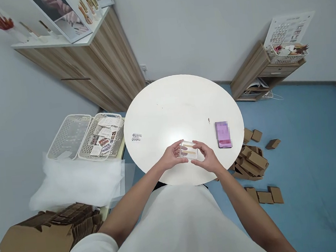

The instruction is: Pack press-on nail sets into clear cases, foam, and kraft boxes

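Clear case (189,150) above the white table's (180,101) near side; the person's left hand (172,156) and right hand (207,158) grip its opposite ends. Purple object (222,132) on the table's right, small patterned pieces (136,137) on its left.

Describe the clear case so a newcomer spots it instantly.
Find the white rounded table. Over its near side, the left hand and right hand hold the clear case between them. Unlike the purple item lying on the table, it is see-through, showing two tan strips.
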The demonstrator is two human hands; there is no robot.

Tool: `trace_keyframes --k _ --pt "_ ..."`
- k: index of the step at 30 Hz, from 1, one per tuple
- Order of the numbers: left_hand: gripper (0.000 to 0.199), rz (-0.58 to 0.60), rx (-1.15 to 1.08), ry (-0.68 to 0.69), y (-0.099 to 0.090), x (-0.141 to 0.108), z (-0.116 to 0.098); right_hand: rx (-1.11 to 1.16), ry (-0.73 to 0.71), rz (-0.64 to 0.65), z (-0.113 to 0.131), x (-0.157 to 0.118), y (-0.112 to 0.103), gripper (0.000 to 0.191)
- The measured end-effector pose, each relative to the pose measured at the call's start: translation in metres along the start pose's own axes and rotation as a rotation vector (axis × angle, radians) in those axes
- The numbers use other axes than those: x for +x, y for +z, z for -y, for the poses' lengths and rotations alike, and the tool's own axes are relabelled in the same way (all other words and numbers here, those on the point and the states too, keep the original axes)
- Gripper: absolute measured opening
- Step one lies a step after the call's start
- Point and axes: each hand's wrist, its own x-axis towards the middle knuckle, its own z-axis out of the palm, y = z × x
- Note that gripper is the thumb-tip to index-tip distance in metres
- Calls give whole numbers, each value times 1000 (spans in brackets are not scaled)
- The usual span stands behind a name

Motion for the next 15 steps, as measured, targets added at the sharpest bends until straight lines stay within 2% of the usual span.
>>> trace_keyframes --k 10,15 --pt "81 -33 -74 -4 -5 2 0 233 116 35 -1 13 3 47" --pt "78 -43 -94 -14 -6 2 2 304 123 39 -5 15 7 47"
